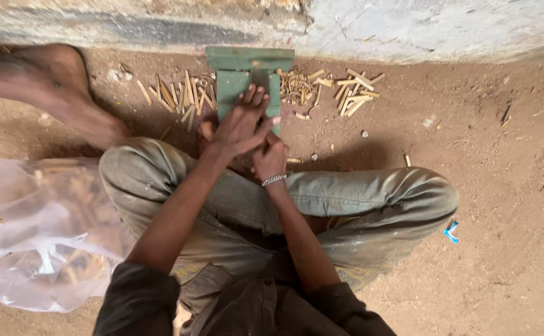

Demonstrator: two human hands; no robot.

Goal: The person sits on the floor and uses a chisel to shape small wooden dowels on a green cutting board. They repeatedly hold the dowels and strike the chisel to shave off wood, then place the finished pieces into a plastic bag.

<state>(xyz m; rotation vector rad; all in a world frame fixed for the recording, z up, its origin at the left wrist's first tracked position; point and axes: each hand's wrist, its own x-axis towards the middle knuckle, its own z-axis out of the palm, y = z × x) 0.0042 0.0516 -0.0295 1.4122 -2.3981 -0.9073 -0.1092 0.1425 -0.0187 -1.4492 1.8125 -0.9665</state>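
Green-painted wooden jig (247, 74), T-shaped, stands on the dirt floor (471, 186) against the base of the plastered wall (409, 25). All positions below are relative to the jig.

Left hand (241, 124) lies on the jig's stem at its near end, fingers (254, 96) pressed together and stretched flat up the green face. Whether anything is under them: cannot tell.

Right hand (271, 155) sits just nearer than the jig, touching and partly under the left hand. It is curled into a loose fist; what it pinches (if anything) is hidden by the left hand. Metal bracelet (273, 180) on that wrist.

Left of the jig: a scatter of short pale wooden sticks (178, 96), just beside the stem. Right of it: a tangle of shavings (295, 84) touching the stem side, then a second stick pile (356, 93) a little further out.

Person sits cross-legged in grey-green trousers (359, 199), knees on either side of the jig's near end. Bare foot (66, 99), blurred, far left of the jig. Clear plastic bag (29, 242) with sticks inside lies well to the near left. Small blue scrap (450, 232) on the floor to the near right.
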